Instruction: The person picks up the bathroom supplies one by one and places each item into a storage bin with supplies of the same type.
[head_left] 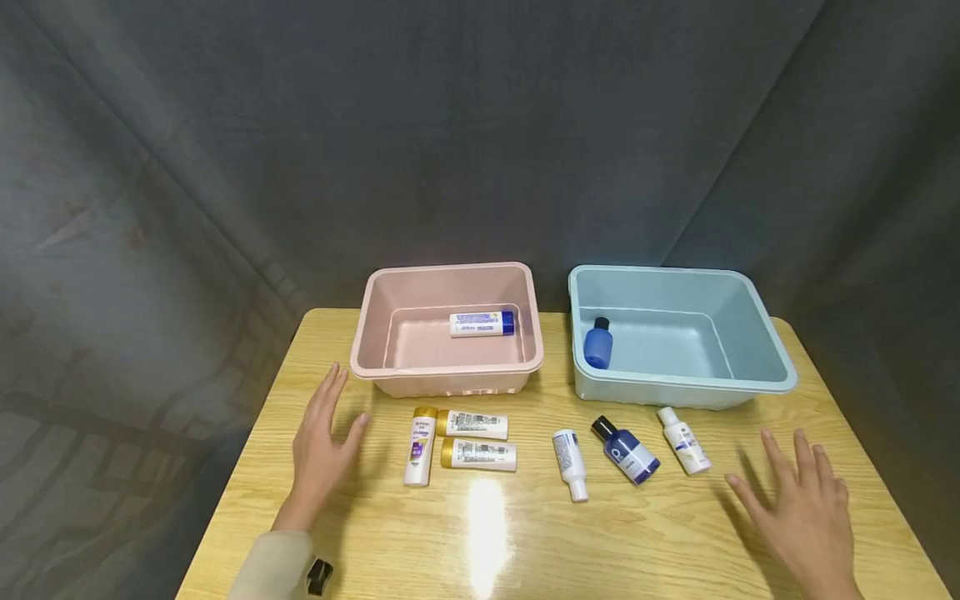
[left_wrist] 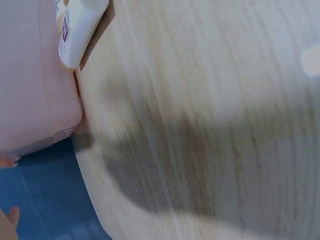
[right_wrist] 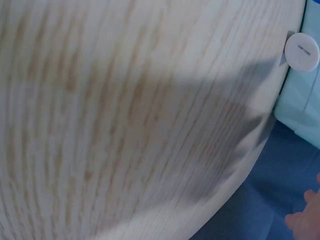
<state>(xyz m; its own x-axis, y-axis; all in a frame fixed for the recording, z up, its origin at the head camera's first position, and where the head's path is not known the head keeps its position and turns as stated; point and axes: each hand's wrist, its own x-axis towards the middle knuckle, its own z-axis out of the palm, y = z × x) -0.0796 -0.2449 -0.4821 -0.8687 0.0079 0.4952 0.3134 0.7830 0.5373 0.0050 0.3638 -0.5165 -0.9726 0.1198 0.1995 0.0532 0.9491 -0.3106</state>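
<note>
Pink plastic bin w/ blue-capped tube & pale-blue bin w/ blue bottle stand at wood-grain bench far side; nearer, 3 gold-capped white bottles lie by the pink one, dark-blue bottle btwn 2 white-capped bottles by the other. L hand hangs left of the gold-capped ones, thumb out, R hand right of nearest white-capped, fingers spread, both holding nothing

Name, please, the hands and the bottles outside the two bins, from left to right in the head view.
Left hand, gold-capped bottle pointing away, two sideways gold-capped bottles, white bottle capped at its near end, dark blue bottle, white bottle capped at its far end, right hand.
</note>
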